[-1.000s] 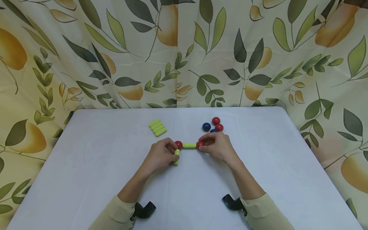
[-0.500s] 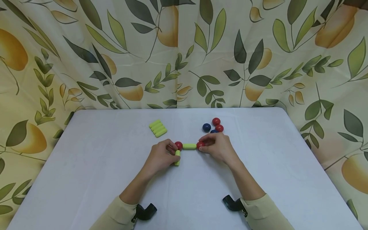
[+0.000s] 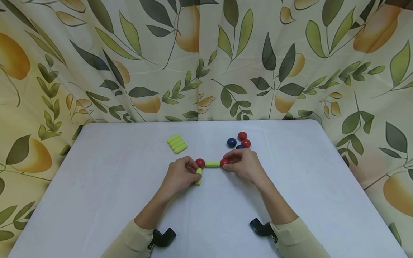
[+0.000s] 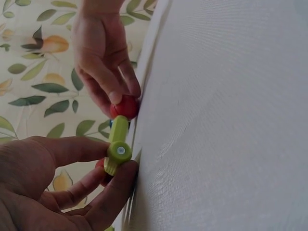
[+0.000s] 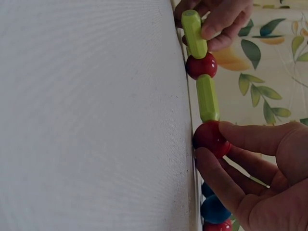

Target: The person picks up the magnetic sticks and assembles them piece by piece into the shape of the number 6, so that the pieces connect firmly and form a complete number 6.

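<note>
My left hand (image 3: 180, 173) pinches a short lime-green rod (image 5: 194, 34) between thumb and fingers. Its far end meets a red ball (image 3: 200, 163), and the rod points back toward me. From that ball a second lime-green rod (image 3: 212, 163) runs right to another red ball (image 3: 224, 163). My right hand (image 3: 246, 165) grips this right-hand ball with thumb and fingertips. In the left wrist view, the held rod (image 4: 120, 151) is seen end-on with a small silvery disc at its tip, and the left ball is mostly hidden behind it.
Several lime-green rods (image 3: 177, 143) lie side by side at the back left of the white table (image 3: 113, 186). Beyond my right hand sit two red balls (image 3: 242, 135) and dark blue balls (image 3: 231, 142), one partly hidden. A patterned curtain (image 3: 206, 71) hangs behind.
Both hands keep their grip on the same rod and ball. The left hand and its rod shift only very slightly; the loose rods and balls stay where they were.
</note>
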